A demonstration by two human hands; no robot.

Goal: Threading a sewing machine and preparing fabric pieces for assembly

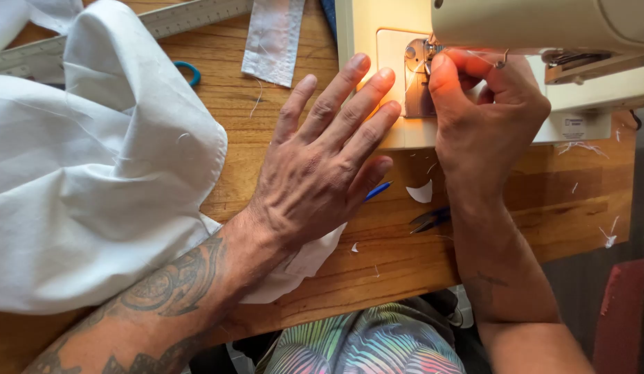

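My left hand (322, 163) lies flat with fingers spread on the wooden table (543, 201), its fingertips resting on the base of a cream sewing machine (543, 28). Under its heel and wrist lies the edge of a large white cloth (93, 173). My right hand (484, 118) is up at the needle area (420, 62) of the machine, thumb and fingers pinched together there; what they pinch is too small to see, perhaps thread. The machine's lamp lights both hands.
A blue pen (378, 190) pokes out beside my left hand. Small thread snips (429, 219) and a white cloth scrap (421, 192) lie near my right wrist. A metal ruler (183, 17), a white fabric strip (272, 38) and a blue scissor handle (188, 70) lie farther back.
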